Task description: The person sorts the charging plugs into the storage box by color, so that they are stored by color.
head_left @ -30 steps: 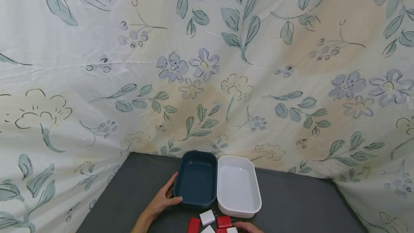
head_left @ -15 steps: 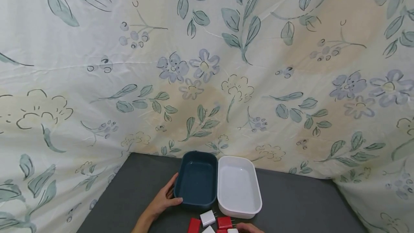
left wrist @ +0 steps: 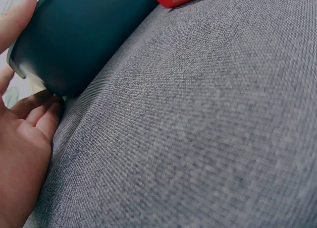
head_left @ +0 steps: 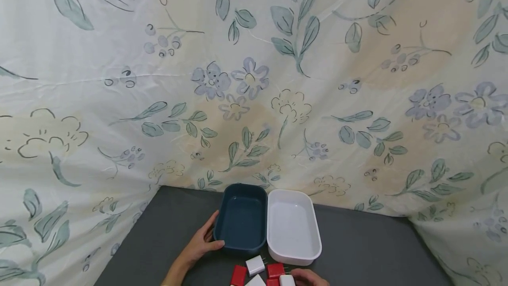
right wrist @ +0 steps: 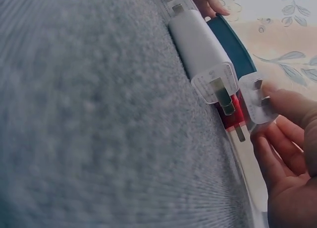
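Note:
My left hand (head_left: 200, 246) holds the dark blue container (head_left: 242, 224) at its near left corner, thumb over the rim and fingers along the outer side. In the left wrist view the fingertips (left wrist: 49, 114) reach the container's base. At the bottom edge of the head view, my right hand (head_left: 310, 276) pinches a white charger (right wrist: 255, 101) between thumb and fingers, near its metal prongs. Beside it lie a red charger (head_left: 275, 270), a white charger (head_left: 255, 265) and another red one (head_left: 238, 275). The right wrist view shows a larger white charger (right wrist: 200, 49) in front.
A white container (head_left: 293, 228) stands against the right side of the dark blue one. Both sit on a dark grey cloth surface (head_left: 357, 242). A floral curtain (head_left: 254, 78) rises behind it and closes in both sides.
The white charger at my right hand shows more fully and sits slightly higher in the head view; the right hand has shifted a little. The left hand stays on the container.

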`<state>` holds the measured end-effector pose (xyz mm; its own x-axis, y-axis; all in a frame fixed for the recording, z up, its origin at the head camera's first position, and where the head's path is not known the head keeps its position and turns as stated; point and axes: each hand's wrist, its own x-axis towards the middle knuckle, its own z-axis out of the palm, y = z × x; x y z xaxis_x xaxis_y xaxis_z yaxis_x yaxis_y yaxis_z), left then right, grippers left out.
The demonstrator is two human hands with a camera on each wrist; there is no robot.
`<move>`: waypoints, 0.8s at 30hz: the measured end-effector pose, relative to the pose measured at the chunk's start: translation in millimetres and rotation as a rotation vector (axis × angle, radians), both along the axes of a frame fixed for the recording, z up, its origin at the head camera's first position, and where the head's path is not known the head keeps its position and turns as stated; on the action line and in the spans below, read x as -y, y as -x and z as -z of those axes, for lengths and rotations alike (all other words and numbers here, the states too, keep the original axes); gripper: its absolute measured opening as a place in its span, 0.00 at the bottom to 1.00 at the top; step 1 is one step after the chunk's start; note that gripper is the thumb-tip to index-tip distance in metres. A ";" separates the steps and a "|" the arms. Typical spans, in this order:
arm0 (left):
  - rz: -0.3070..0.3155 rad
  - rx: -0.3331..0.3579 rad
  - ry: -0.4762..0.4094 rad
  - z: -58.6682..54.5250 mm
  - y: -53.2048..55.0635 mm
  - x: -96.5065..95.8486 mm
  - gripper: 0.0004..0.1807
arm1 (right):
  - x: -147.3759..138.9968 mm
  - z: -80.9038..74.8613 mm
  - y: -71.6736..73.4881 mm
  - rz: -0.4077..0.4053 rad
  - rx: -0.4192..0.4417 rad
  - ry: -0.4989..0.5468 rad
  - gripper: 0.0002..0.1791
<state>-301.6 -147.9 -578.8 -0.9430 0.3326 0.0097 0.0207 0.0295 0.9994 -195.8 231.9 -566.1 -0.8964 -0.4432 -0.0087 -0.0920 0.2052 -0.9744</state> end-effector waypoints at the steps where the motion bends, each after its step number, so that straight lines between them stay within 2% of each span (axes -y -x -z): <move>1: -0.001 0.000 0.001 -0.4 0.1 -0.1 0.46 | 0.4 -1.0 -0.6 0.012 -0.005 0.001 0.26; 3: -0.005 -0.001 0.007 -0.8 0.2 -0.3 0.46 | 1.4 -2.5 -1.2 0.016 -0.035 -0.002 0.26; 8: 0.006 -0.006 0.011 -0.2 0.5 -0.2 0.46 | 4.6 -9.4 -3.0 0.028 -0.013 -0.003 0.25; 15: 0.055 -0.006 -0.035 0.2 -1.6 1.8 0.43 | 7.3 -14.1 -4.8 0.048 -0.042 0.006 0.25; 21: 0.056 -0.008 -0.050 0.6 -1.9 2.3 0.44 | 8.8 -19.1 -3.2 0.068 -0.061 0.014 0.26; 24: 0.070 -0.009 -0.074 0.6 -2.3 2.7 0.44 | 11.8 -20.6 -3.0 0.102 -0.057 0.025 0.27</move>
